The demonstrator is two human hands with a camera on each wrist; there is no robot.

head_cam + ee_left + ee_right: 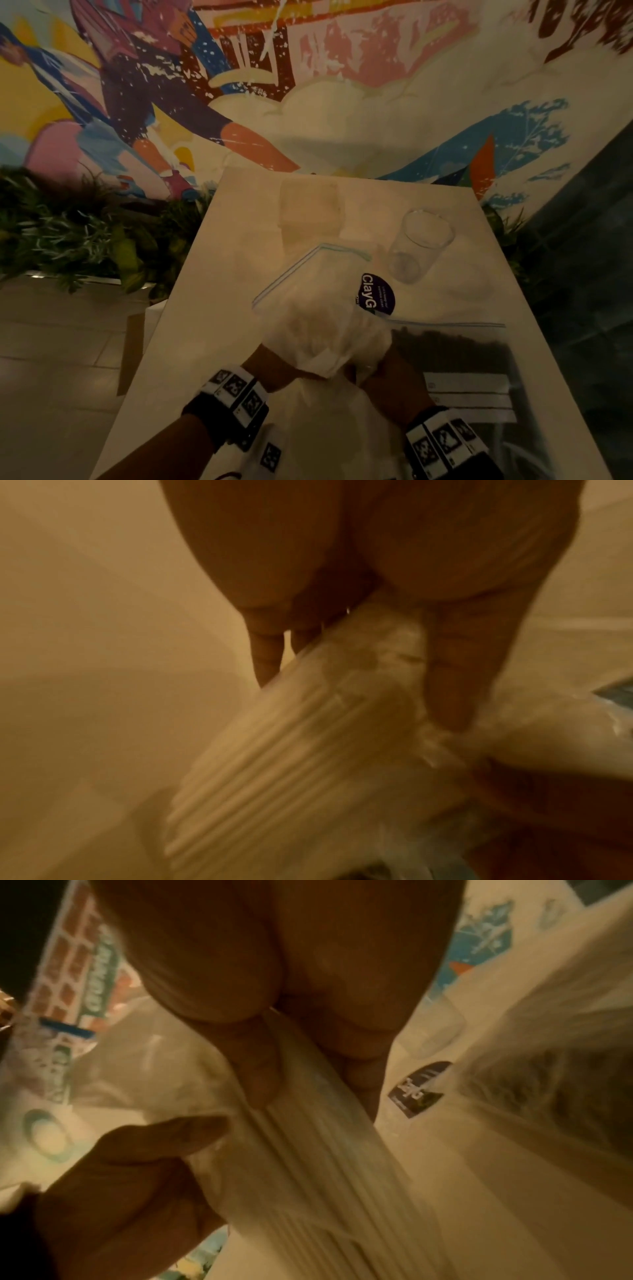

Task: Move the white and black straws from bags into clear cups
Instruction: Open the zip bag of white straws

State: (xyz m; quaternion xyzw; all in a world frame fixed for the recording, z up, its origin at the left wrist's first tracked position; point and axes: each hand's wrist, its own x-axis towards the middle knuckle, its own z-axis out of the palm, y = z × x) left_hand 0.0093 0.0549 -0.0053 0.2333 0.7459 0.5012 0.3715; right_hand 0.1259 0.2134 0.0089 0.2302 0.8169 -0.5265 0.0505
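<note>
White straws: a bundle of white straws (274, 756) is held over the near middle of the table, inside a clear zip bag (308, 284) whose open, blue-edged mouth points away towards the cups; none has left the bag yet, as far as I can see.
Left hand: the left hand (270, 363) grips the bundle through the plastic near its lower end, fingers on one side and thumb on the other.
Right hand: the right hand (387, 373) pinches the bunched plastic and straws just beside the left one, thumb against curled fingers.
Black straws: a dark mass that looks like the black straws (452, 346) lies flat in a second zip bag (472, 387) on the table to the right, zip line straight across the top, apparently untouched.
Near cup: one clear cup (421, 243) stands upright just beyond the bag's mouth, to the right, and looks empty.
Far cup: a second, fainter clear cup (310, 212) stands further back and left; blurred, but I see nothing in it.
Sticker: a dark round sticker (376, 294) sits between the held bag and the near cup; whether on the bag or the table I cannot tell.
Table: a pale table (205, 308) carries it all.
Progress: by my reckoning this is the very start, with both sets of straws yet to be moved.
</note>
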